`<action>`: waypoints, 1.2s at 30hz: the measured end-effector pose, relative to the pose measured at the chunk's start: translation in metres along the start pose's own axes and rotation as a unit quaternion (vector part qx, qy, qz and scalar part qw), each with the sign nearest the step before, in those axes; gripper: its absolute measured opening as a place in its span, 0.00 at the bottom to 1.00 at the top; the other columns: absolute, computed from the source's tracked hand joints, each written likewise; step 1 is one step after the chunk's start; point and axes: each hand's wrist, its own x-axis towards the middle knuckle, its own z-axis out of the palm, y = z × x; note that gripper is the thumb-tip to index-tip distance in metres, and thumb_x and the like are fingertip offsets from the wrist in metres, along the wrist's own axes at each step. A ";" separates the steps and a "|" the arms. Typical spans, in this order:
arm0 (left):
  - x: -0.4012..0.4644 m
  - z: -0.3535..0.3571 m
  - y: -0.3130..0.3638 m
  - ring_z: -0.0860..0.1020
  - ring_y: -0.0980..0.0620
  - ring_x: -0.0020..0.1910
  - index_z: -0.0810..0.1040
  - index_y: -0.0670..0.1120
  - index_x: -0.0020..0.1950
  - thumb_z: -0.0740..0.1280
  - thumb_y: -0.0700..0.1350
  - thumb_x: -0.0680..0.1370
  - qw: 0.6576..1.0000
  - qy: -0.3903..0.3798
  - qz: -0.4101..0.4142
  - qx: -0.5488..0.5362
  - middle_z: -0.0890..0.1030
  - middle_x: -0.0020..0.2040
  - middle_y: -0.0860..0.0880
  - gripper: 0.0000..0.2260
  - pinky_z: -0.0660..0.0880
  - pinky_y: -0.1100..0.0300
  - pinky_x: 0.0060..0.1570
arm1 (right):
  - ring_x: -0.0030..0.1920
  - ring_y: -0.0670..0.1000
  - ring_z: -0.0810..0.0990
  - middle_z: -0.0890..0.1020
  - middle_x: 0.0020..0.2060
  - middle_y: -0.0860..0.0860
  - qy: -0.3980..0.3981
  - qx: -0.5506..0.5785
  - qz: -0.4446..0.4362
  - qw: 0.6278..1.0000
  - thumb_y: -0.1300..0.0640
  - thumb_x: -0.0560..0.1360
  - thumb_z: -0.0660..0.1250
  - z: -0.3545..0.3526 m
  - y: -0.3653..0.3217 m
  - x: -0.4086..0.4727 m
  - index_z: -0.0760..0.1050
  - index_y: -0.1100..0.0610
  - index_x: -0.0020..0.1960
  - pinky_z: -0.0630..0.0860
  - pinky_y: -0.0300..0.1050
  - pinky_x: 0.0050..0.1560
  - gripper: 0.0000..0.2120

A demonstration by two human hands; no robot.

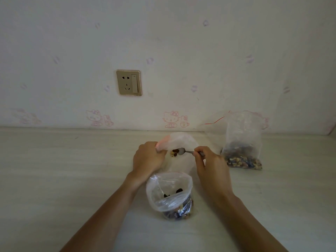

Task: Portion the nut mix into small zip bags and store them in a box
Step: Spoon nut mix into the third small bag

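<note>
Our left hand (147, 157) pinches the rim of a small zip bag (181, 142), holding its mouth open above the pale surface (63, 170). Our right hand (209, 164) grips a metal spoon (185, 151), its bowl inside the bag's mouth beside a few pieces of nut mix (174, 153). A second open bag (169, 190), partly filled, stands nearest us between our forearms. A larger bag (242, 140) of mix stands at right, near a wall carrying a socket (129, 82).
</note>
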 end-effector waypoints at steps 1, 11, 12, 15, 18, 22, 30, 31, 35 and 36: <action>0.001 -0.001 0.001 0.76 0.55 0.31 0.78 0.48 0.36 0.65 0.55 0.80 1.000 -0.002 0.000 -0.004 0.79 0.32 0.53 0.16 0.67 0.60 0.29 | 0.30 0.48 0.76 0.85 0.39 0.51 -0.002 0.001 -0.004 1.000 0.56 0.83 0.65 0.000 0.000 0.000 0.80 0.55 0.52 0.74 0.46 0.32 0.06; 0.011 0.002 0.003 0.80 0.52 0.38 0.81 0.42 0.48 0.62 0.47 0.81 0.985 -0.033 -0.047 -0.165 0.84 0.41 0.49 0.11 0.74 0.60 0.36 | 0.33 0.36 0.76 0.80 0.39 0.40 -0.015 0.057 0.049 0.997 0.54 0.82 0.68 0.002 -0.003 -0.003 0.83 0.53 0.54 0.66 0.28 0.32 0.06; 0.010 0.002 0.002 0.82 0.53 0.39 0.82 0.45 0.49 0.63 0.48 0.80 0.980 -0.037 -0.055 -0.190 0.85 0.41 0.50 0.10 0.76 0.61 0.37 | 0.35 0.36 0.77 0.80 0.39 0.39 -0.017 0.070 0.058 0.996 0.54 0.81 0.68 0.002 -0.003 -0.003 0.83 0.53 0.53 0.69 0.29 0.34 0.06; 0.013 0.004 0.003 0.83 0.59 0.35 0.82 0.48 0.46 0.64 0.47 0.80 0.973 -0.034 -0.059 -0.222 0.85 0.38 0.52 0.08 0.74 0.69 0.32 | 0.40 0.41 0.83 0.82 0.38 0.40 -0.022 0.124 0.090 0.988 0.55 0.80 0.69 0.003 -0.005 -0.004 0.84 0.53 0.51 0.80 0.40 0.41 0.05; 0.013 0.004 0.005 0.81 0.59 0.33 0.81 0.49 0.43 0.65 0.45 0.81 0.973 -0.040 -0.046 -0.224 0.83 0.33 0.53 0.09 0.70 0.73 0.28 | 0.37 0.42 0.84 0.85 0.37 0.41 -0.026 0.178 0.130 0.975 0.58 0.80 0.69 0.004 -0.005 -0.004 0.82 0.50 0.47 0.79 0.36 0.40 0.06; 0.010 0.006 0.003 0.80 0.67 0.29 0.82 0.52 0.43 0.66 0.43 0.82 0.957 -0.066 -0.042 -0.281 0.83 0.29 0.60 0.10 0.71 0.74 0.27 | 0.33 0.47 0.85 0.87 0.33 0.49 -0.025 0.265 0.193 0.944 0.61 0.80 0.69 0.004 -0.002 -0.003 0.83 0.54 0.44 0.77 0.36 0.33 0.08; 0.007 0.001 0.002 0.84 0.60 0.40 0.82 0.53 0.49 0.67 0.46 0.82 0.963 -0.036 -0.012 -0.268 0.86 0.40 0.55 0.05 0.76 0.68 0.37 | 0.36 0.58 0.87 0.88 0.36 0.52 -0.021 0.390 0.301 0.870 0.61 0.81 0.68 -0.004 -0.003 -0.001 0.83 0.60 0.46 0.79 0.42 0.28 0.07; 0.007 0.000 0.003 0.83 0.58 0.41 0.81 0.53 0.49 0.66 0.48 0.82 0.971 -0.029 -0.009 -0.235 0.85 0.41 0.55 0.05 0.75 0.67 0.37 | 0.36 0.57 0.87 0.88 0.37 0.52 -0.018 0.397 0.308 0.864 0.61 0.81 0.68 -0.004 -0.003 -0.001 0.83 0.61 0.46 0.79 0.42 0.28 0.07; 0.003 -0.001 0.002 0.80 0.59 0.38 0.78 0.54 0.44 0.66 0.46 0.82 0.983 0.000 0.005 -0.186 0.82 0.41 0.54 0.08 0.70 0.74 0.29 | 0.36 0.56 0.87 0.88 0.38 0.50 -0.007 0.381 0.305 0.873 0.61 0.81 0.67 -0.006 -0.003 0.000 0.82 0.59 0.48 0.80 0.43 0.28 0.06; 0.003 -0.001 0.001 0.79 0.59 0.38 0.77 0.54 0.44 0.66 0.44 0.82 0.983 0.004 0.005 -0.182 0.82 0.41 0.54 0.08 0.70 0.75 0.29 | 0.36 0.55 0.87 0.88 0.38 0.50 -0.004 0.377 0.302 0.875 0.61 0.81 0.67 -0.005 -0.003 0.000 0.82 0.59 0.48 0.80 0.43 0.28 0.05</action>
